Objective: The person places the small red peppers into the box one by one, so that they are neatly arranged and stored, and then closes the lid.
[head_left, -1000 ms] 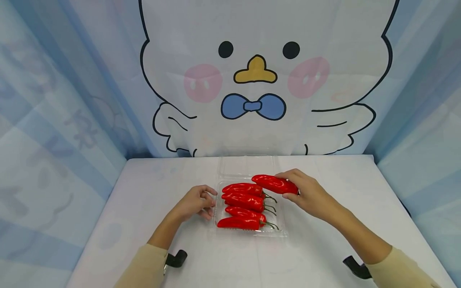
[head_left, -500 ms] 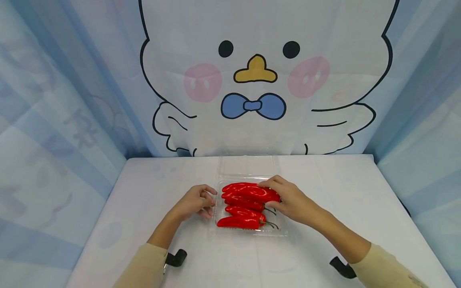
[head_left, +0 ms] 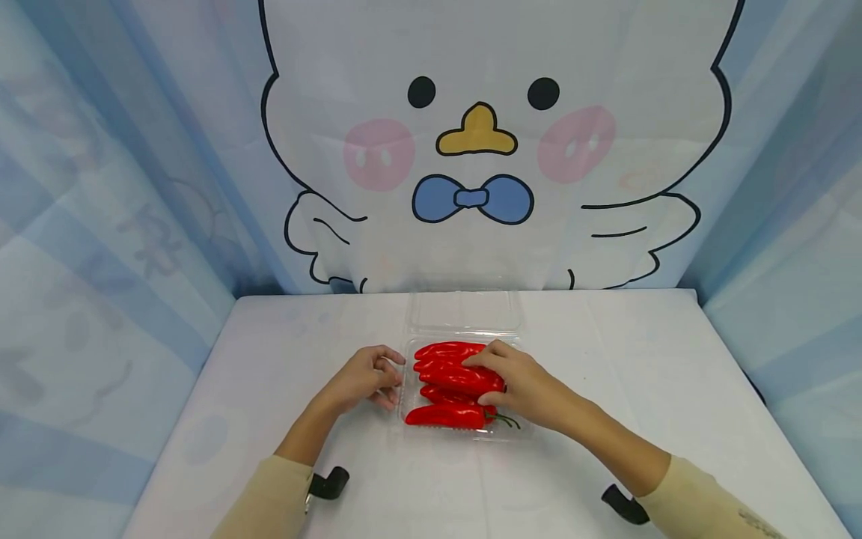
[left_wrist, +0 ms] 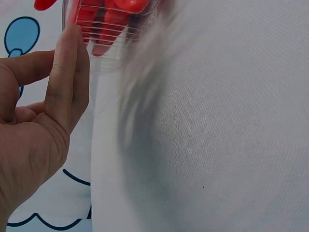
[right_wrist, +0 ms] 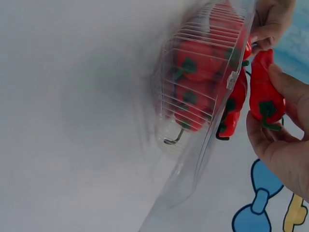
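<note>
My right hand (head_left: 528, 385) grips a red chili pepper (head_left: 465, 378) above a clear plastic clamshell box (head_left: 402, 410). Several more red chili peppers (head_left: 444, 416) with green stems lie side by side in the box. From the right wrist view, the gripped pepper (right_wrist: 265, 92) is pinched near its green stem end, above the rim and apart from the peppers inside. At the box's left side is my left hand (head_left: 367, 378), its fingers loosely bent. The left wrist view puts its fingertips at the ribbed wall (left_wrist: 104, 60), perhaps touching it.
The box's clear lid (head_left: 465, 311) lies folded back toward the far edge of the white table (head_left: 572, 479). Behind stands a curtain (head_left: 471, 247) with a cartoon character; blue curtains (head_left: 101, 224) flank both sides.
My right hand has carried the pepper left and nearer to me, from the box's far right corner to over the middle of the row. The left hand stays put.
</note>
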The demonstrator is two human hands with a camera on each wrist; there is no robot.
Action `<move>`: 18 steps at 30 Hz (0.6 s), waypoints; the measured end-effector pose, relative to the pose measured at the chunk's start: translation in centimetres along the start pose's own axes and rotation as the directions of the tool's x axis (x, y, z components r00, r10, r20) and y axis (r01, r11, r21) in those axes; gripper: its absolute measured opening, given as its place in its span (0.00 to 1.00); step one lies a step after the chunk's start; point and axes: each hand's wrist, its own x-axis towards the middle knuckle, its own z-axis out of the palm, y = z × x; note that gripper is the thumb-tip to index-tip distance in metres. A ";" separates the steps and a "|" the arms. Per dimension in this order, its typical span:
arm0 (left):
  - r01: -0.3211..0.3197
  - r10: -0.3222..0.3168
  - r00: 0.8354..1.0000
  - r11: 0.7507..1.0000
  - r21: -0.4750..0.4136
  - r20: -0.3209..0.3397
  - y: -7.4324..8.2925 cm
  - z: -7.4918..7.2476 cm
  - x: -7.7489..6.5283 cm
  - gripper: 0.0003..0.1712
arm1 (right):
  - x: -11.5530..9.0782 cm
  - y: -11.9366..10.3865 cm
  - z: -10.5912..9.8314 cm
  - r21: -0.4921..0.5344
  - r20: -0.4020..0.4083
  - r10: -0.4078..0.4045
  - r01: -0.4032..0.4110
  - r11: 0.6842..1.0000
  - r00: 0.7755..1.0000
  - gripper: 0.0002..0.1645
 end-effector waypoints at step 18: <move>0.007 -0.007 1.000 1.000 -0.001 -0.013 0.0 0.1 0.0 0.18 | 0.6 -0.6 1.4 -0.032 0.002 -0.019 0.019 0.999 1.000 0.32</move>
